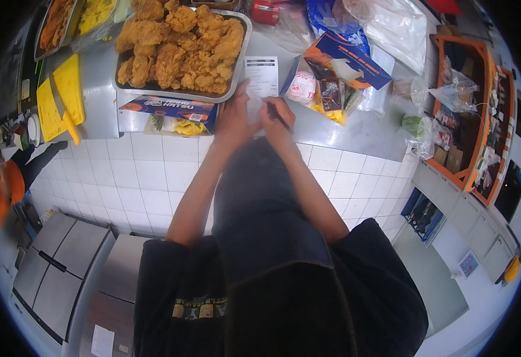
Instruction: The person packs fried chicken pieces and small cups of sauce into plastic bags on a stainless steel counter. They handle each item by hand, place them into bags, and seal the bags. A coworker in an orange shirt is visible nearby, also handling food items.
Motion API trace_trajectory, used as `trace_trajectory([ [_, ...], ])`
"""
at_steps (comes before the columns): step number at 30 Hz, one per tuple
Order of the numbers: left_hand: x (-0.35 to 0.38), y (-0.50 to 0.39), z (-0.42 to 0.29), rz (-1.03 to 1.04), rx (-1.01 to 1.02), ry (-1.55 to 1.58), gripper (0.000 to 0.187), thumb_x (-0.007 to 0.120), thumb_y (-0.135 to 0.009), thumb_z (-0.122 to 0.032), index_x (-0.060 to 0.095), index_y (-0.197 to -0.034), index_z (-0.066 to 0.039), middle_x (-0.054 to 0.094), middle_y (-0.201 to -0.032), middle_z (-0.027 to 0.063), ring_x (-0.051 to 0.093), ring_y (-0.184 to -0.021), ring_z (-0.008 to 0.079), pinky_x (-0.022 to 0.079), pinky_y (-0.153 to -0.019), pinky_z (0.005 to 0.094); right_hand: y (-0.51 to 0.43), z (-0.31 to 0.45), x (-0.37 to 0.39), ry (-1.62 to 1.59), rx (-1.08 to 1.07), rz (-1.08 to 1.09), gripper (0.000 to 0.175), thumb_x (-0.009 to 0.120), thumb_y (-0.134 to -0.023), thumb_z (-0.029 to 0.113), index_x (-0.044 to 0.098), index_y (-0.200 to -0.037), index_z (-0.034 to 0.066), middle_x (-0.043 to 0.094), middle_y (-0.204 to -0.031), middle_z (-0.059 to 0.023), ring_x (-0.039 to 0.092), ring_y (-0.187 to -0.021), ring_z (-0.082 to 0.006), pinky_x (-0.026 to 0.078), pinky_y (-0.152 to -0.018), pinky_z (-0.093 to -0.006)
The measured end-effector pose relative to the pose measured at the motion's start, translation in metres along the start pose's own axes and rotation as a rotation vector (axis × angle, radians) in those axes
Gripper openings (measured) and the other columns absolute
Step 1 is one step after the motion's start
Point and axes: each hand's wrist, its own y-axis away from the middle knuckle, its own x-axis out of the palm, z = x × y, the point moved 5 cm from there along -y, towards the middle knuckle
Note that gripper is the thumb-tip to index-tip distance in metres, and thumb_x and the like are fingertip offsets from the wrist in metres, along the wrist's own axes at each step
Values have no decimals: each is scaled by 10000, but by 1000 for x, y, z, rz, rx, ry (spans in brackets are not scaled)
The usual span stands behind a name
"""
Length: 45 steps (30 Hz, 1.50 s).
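A printed paper slip [261, 76] lies on the steel counter [336, 129] in front of me. My left hand [237, 114] rests on its left edge, fingers spread over the paper. A dark pen [279, 114] is held in my right hand [279, 118], which sits on the slip's lower right part. To the right stands an opened blue meal box [347, 60] with a paper-wrapped bundle [302, 86], sauce packets [332, 96] and yellow food inside. Left of my hands, a second blue box [171, 108] with yellow food is partly hidden under a metal tray [241, 67].
Fried chicken pieces [182, 49] fill the tray. A knife [61, 107] lies on a yellow cutting board [50, 120] at left. Plastic bags [398, 31] cover the back right. An orange shelf [461, 102] stands at right; a person in orange [10, 183] is at far left.
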Motion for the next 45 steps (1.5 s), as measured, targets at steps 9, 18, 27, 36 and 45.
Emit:
trace_trajectory([
  [9,-1,-1,-4,-6,0,20,809,897,-729,-160,348,-1308,-29,340,-1610,177,284,-1514,440,260,-1204,567,6,-3,0,7,49,-8,165,701,-896,43,673,-1056,16,694,-931,-132,682,-814,-248,546,-743,-349],
  [18,-2,-1,-3,27,-7,-28,803,873,-747,-150,342,-1339,-34,327,-1624,158,262,-1528,415,261,-1206,563,6,-8,5,-44,29,-20,174,699,-881,51,682,-1052,22,700,-960,-133,683,-855,-265,544,-766,-358],
  [27,-3,-3,-7,12,5,-52,825,894,-741,-218,382,-1355,-14,341,-1617,147,282,-1519,393,271,-1205,540,7,11,-14,-122,22,22,174,686,-895,65,674,-1058,5,713,-984,-161,699,-859,-345,546,-776,-402],
  [36,-5,-5,-13,4,9,-83,897,931,-721,-353,382,-1347,-19,360,-1596,152,282,-1513,395,273,-1205,540,-44,38,-143,647,24,-45,234,694,-924,114,656,-1138,26,729,-1025,-148,641,-913,-335,523,-820,-408],
  [45,-6,-5,-12,1,-2,-86,888,933,-717,-351,409,-1342,0,358,-1598,155,284,-1512,392,269,-1209,532,-52,21,-156,638,106,41,360,769,-845,111,620,-1167,46,697,-1115,-145,586,-922,-368,490,-818,-467],
])
